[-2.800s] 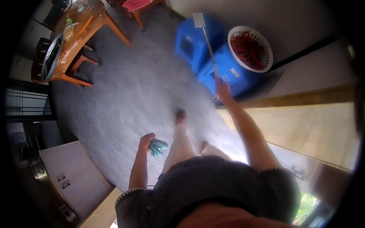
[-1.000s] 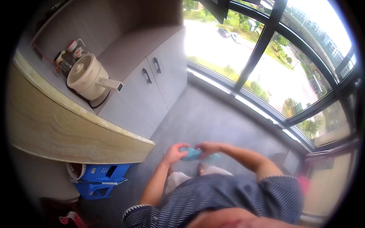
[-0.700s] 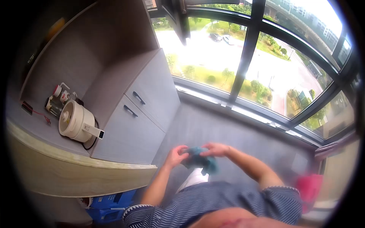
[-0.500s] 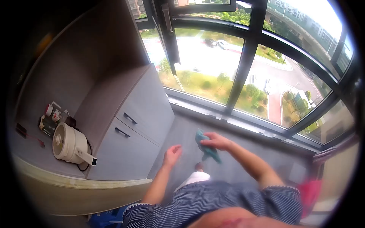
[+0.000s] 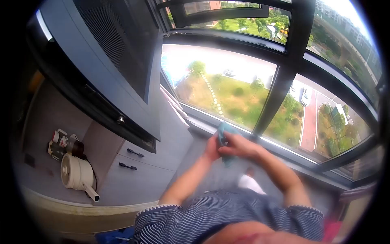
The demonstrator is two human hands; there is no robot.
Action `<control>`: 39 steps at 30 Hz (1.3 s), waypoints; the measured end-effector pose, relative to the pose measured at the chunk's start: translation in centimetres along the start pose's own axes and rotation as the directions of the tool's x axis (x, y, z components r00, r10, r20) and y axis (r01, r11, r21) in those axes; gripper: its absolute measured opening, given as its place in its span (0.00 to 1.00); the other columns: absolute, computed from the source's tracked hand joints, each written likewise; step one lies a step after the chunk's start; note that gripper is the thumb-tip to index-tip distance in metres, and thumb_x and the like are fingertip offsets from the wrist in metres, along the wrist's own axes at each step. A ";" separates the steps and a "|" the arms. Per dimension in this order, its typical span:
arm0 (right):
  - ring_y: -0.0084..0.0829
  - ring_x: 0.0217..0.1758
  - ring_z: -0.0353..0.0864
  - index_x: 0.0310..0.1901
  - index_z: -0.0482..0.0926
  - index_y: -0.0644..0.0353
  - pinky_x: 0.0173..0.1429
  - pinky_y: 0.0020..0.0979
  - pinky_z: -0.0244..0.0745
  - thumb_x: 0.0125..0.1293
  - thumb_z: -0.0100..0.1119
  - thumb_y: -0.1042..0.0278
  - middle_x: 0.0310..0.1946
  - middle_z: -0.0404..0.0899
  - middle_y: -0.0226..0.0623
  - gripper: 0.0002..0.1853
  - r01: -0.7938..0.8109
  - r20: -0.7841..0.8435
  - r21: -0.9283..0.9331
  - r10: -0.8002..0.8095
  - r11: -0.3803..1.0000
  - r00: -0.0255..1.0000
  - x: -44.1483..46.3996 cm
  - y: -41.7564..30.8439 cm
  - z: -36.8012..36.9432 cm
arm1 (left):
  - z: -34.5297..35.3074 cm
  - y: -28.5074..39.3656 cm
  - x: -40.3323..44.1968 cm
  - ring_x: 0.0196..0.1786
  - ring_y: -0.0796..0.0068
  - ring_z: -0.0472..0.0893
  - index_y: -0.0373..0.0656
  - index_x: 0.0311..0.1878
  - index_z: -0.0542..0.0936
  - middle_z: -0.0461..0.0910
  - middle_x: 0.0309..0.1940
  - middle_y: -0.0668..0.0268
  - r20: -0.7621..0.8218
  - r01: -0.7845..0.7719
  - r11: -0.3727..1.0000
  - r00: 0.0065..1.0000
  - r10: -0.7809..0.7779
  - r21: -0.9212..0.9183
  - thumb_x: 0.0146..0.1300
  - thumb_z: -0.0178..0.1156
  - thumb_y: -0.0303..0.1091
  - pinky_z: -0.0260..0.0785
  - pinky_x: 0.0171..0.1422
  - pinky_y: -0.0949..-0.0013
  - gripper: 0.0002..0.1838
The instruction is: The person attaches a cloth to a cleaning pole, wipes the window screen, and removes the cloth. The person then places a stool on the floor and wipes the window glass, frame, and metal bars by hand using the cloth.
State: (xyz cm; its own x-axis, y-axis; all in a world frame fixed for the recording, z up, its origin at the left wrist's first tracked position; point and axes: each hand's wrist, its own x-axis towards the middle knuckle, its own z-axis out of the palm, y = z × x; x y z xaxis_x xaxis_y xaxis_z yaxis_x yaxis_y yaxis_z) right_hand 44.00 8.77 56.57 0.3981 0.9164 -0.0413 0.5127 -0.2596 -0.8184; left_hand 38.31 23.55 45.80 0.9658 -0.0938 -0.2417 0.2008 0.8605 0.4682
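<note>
Both of my hands meet in front of my body around a teal cloth (image 5: 223, 130). My right hand (image 5: 239, 145) grips it from the right, with the fingers closed on it. Against its left side is my left hand (image 5: 213, 149), fingers bent round the cloth's edge. One end of the cloth sticks up above the hands, and another part hangs below them, blurred.
An open framed window sash (image 5: 118, 61) juts in at the upper left. Large windows (image 5: 282, 73) stretch ahead and right. At left are a grey cabinet (image 5: 142, 171), a cream electric pot (image 5: 77, 173) and jars (image 5: 61, 144). A blue stool (image 5: 115, 236) shows at the bottom.
The view has shifted closer to the windows, and the open sash now fills the upper left. My left hand, apart from the cloth half a second ago, has closed on it beside my right hand.
</note>
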 end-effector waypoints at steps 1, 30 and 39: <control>0.46 0.35 0.78 0.49 0.66 0.62 0.41 0.39 0.72 0.57 0.61 0.58 0.34 0.79 0.50 0.24 0.034 0.005 -0.009 -0.034 0.999 0.999 0.5 0.2 -1.9 | 0.7 0.6 1.5 0.47 0.69 0.75 0.43 0.53 0.71 0.75 0.44 0.64 0.005 -0.017 1.000 1.000 0.017 0.014 0.71 0.38 0.47 0.68 0.54 0.64 0.20; 0.33 0.25 0.77 0.36 0.80 0.63 0.29 0.27 0.71 0.44 0.61 0.87 0.27 0.78 0.39 0.15 0.317 -0.510 -0.488 -0.561 0.813 0.652 1.9 3.8 -28.1 | 12.7 47.9 28.3 0.59 0.47 0.71 0.39 0.48 0.79 0.72 0.55 0.48 0.087 0.700 -0.421 0.459 0.884 0.577 0.59 0.43 0.53 0.63 0.61 0.54 0.29; 0.33 0.23 0.76 0.35 0.80 0.63 0.26 0.28 0.69 0.43 0.62 0.86 0.24 0.77 0.37 0.14 0.354 -0.471 -0.500 -0.591 0.791 0.655 1.7 3.6 -28.2 | 21.0 31.5 24.6 0.40 0.51 0.80 0.37 0.30 0.82 0.81 0.36 0.49 0.296 0.407 -0.682 0.681 0.670 0.607 0.58 0.45 0.39 0.69 0.49 0.53 0.19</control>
State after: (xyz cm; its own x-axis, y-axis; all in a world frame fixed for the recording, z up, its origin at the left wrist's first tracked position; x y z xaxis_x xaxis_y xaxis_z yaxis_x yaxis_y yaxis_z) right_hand 68.00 0.80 69.68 0.3161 0.6104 0.7263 0.9264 -0.0334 -0.3751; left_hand 71.86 37.80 72.49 0.8405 0.3648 0.4006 0.3562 -0.9292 0.0986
